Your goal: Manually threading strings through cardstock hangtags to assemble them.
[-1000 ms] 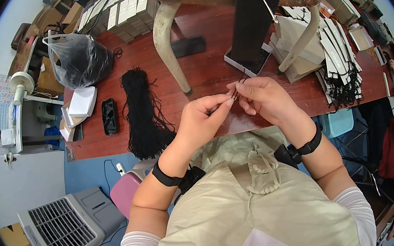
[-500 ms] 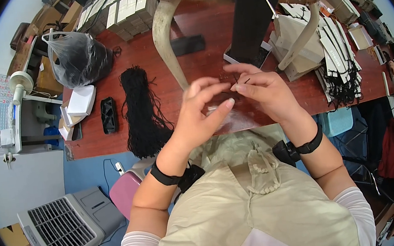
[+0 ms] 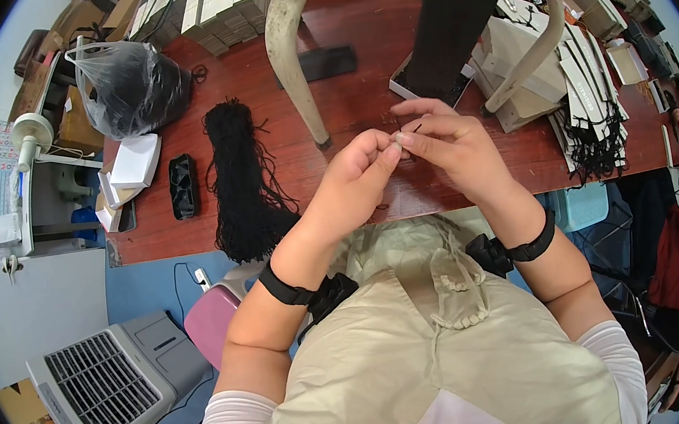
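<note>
Head view, two hands [image 3: 359, 174] [image 3: 458, 152] pinching thin cord [image 3: 418, 128], one black cord bundle [image 3: 244, 181]

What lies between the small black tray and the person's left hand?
In the head view, a long bundle of black cords lies on the red table between the black tray and the left hand.

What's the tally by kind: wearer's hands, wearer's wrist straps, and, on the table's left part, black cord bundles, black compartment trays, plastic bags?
Left hand, right hand: 2
Wrist straps: 2
Black cord bundle: 1
Black compartment tray: 1
Plastic bag: 1
Total: 7
</note>
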`<state>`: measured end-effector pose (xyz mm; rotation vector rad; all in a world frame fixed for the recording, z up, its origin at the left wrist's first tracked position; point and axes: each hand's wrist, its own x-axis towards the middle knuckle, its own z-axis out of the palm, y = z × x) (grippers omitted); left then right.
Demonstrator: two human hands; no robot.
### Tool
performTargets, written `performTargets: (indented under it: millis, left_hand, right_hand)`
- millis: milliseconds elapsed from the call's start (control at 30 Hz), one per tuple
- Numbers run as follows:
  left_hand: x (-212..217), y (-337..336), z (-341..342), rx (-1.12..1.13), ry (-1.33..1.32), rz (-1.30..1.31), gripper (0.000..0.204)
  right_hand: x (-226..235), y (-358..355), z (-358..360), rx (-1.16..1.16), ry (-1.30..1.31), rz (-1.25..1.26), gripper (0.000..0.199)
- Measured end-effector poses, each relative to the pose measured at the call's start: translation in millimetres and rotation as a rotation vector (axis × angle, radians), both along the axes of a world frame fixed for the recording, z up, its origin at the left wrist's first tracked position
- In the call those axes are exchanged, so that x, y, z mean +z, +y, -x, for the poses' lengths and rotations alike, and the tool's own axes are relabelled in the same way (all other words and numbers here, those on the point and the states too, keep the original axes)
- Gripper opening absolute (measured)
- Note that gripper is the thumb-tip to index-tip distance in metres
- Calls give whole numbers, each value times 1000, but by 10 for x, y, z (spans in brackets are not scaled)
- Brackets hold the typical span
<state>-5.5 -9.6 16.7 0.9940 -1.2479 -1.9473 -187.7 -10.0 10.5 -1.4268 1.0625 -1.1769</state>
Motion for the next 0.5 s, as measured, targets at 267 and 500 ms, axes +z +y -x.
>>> performTargets:
  millis: [267, 500]
  left_hand:
    - [-173, 6, -141, 183, -101, 176, 12]
    - [-288, 21, -168, 176, -146, 295, 10]
  right_hand:
    - [-346, 107, 5, -139, 939, 99, 24]
    - [-442, 81, -35, -87, 933, 413, 15]
